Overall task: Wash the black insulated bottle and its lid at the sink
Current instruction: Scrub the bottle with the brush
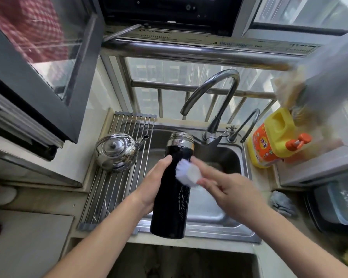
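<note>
The black insulated bottle (172, 197) with a bare steel threaded neck is held over the steel sink (219, 219), tilted away from me. My left hand (153, 187) grips its body from the left side. My right hand (225, 187) holds a white brush (188, 172) against the upper right of the bottle; the hand and brush are blurred. The bottle's lid is nowhere in view. No water runs from the faucet (219, 93).
A steel kettle (117, 151) sits on a roll-up drying rack (113, 187) over the sink's left half. A yellow detergent jug (273, 139) with an orange pump stands at the right. A grey cloth (282, 203) lies right of the sink. An open window frame juts in at upper left.
</note>
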